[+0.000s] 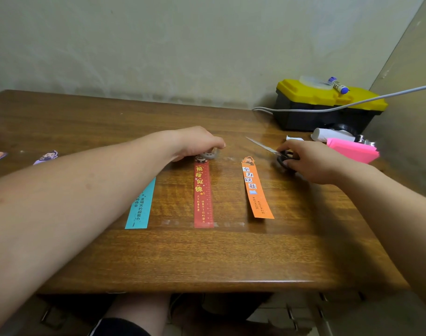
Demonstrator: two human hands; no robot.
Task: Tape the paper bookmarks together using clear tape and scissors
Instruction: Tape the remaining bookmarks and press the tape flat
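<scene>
Wooden table [207, 258], bare plaster wall [183, 44], yellow-lidded toolbox [328, 105]

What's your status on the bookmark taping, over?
Left hand on tape roll at red bookmark top. Right hand on scissors. Blue bookmark, orange bookmark lie apart. Nothing blocking.
</scene>
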